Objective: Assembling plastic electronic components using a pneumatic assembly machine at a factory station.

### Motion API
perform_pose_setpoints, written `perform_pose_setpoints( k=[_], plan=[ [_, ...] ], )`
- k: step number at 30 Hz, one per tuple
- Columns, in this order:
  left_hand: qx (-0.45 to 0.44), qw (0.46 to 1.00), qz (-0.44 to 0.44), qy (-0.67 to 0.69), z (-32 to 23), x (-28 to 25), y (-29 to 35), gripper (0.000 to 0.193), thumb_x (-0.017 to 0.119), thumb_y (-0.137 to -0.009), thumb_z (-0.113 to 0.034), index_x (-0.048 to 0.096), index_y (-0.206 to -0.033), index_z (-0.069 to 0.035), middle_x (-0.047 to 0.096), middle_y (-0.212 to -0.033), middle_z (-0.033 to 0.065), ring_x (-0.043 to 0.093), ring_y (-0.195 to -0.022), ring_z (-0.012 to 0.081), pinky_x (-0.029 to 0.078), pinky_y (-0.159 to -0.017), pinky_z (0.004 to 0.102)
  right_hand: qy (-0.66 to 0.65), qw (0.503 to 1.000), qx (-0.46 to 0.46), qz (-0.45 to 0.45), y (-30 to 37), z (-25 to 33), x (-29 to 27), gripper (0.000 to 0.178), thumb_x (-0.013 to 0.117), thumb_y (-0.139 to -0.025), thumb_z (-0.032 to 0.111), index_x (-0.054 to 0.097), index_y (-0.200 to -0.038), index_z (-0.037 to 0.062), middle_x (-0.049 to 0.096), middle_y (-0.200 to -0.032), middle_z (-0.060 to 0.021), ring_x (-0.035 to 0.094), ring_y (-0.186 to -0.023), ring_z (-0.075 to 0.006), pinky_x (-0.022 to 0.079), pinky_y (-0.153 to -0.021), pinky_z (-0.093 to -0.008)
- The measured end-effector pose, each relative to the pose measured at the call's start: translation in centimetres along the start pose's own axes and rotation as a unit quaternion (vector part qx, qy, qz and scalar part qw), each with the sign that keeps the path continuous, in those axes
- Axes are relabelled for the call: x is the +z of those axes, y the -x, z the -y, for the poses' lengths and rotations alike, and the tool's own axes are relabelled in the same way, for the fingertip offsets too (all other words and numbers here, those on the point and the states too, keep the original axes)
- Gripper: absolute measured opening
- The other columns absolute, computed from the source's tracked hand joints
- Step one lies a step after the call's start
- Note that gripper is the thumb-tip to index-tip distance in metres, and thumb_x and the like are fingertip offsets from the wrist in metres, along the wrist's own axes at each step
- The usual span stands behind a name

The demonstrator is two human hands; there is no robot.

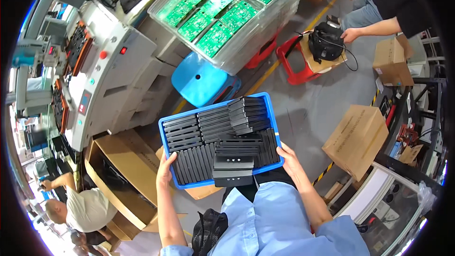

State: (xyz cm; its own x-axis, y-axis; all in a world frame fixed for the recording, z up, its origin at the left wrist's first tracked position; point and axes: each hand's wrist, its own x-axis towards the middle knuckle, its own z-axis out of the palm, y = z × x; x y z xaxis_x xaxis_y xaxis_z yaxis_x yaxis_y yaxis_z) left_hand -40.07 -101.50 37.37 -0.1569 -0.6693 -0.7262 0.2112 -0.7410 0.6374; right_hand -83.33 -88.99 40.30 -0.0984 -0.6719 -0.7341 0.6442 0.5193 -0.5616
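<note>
At the left rim of the blue tray [163, 133]: our left hand [164, 168] grips the edge, with thumb lying upon it.
At its right rim: our right hand [291, 160] holds the opposite side; its fingers below, we cannot see well.
Between our hands: the tray, rectangular and of smooth plastic, is before our soft blue shirt [279, 213].
Inside the tray: we see flat black pieces [192, 165], thin and matt, set in tight ribbed rows; more stacks lie on top.
Just beyond the tray: a glossy blue stool [196, 77], with rounded corners and one round hole.
Farther: clear, stiff trays [268, 27] carry green circuit boards [220, 38].
To our right: a cardboard box [355, 140], dull brown, straight-edged.
</note>
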Motion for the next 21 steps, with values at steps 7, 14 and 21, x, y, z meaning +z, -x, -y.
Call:
perform_pose_setpoints(
  k=[7, 14, 21],
  plan=[
    [-0.006, 1.0, 0.01, -0.013, -4.9, -0.4, -6.4, 0.061, 0.068, -0.081, -0.016, 0.04, -0.135, -0.008, 0.056, -0.122, 0.0073, 0.053, -0.111, 0.0182, 0.042, -0.095, 0.0326, 0.009, 1.0, 0.02, 0.012, -5.4, -2.5, 0.7, 0.053, 0.057, -0.091, 0.011, 0.037, -0.139, 0.0001, 0.048, -0.135, -0.0086, 0.046, -0.123, -0.0178, 0.035, -0.104, -0.0313],
    [-0.01, 0.999, 0.031, -0.028, -7.8, -1.4, -11.2, 0.068, 0.069, -0.08, -0.014, 0.037, -0.139, -0.008, 0.054, -0.126, 0.0078, 0.05, -0.116, 0.0184, 0.036, -0.102, 0.0313, 0.031, 0.999, 0.032, -0.001, -8.2, -4.8, 2.4, 0.052, 0.055, -0.093, 0.01, 0.035, -0.14, -0.0007, 0.045, -0.138, -0.0064, 0.043, -0.125, -0.0152, 0.032, -0.105, -0.029],
    [-0.005, 0.998, 0.04, -0.051, -8.9, -2.2, -15.9, 0.067, 0.071, -0.077, -0.015, 0.04, -0.136, -0.007, 0.054, -0.125, 0.0055, 0.051, -0.114, 0.0168, 0.036, -0.101, 0.0296, 0.022, 0.998, 0.052, -0.031, -10.7, -7.4, 3.5, 0.053, 0.053, -0.094, 0.014, 0.032, -0.142, 0.0021, 0.043, -0.139, -0.0047, 0.042, -0.127, -0.0166, 0.032, -0.106, -0.0309]
  ],
)
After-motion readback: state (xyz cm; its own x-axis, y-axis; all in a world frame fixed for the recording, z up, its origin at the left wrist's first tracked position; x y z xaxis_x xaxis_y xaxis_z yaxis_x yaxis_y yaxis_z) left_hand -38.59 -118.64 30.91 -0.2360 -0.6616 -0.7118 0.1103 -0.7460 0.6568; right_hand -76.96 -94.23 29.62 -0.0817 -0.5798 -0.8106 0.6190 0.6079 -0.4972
